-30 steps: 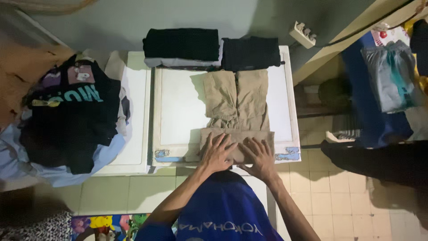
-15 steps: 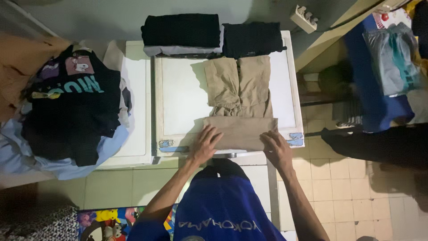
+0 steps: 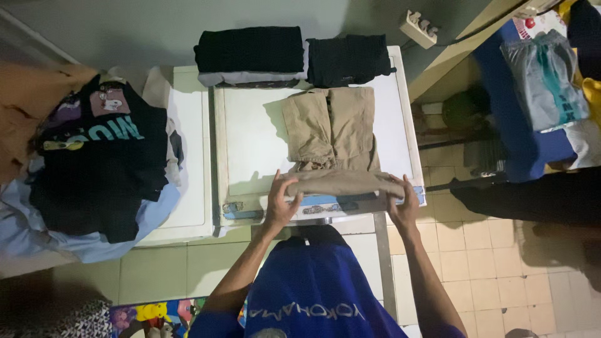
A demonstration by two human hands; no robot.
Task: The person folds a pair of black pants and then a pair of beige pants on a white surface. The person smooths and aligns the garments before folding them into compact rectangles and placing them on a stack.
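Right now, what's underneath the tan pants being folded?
The tan pants lie on a white appliance lid. The left hand and right hand grip the folded near end. The lid beneath the fabric is covered.

I saw bare lid (image 3: pixel 250 144) left of the trousers (image 3: pixel 332 134); folded black stacks (image 3: pixel 250 53) blocked the far edge, laundry pile (image 3: pixel 94 156) crowded the left.

folded black stacks (image 3: pixel 250 53) | laundry heap (image 3: pixel 94 156) | power strip (image 3: pixel 421 28)
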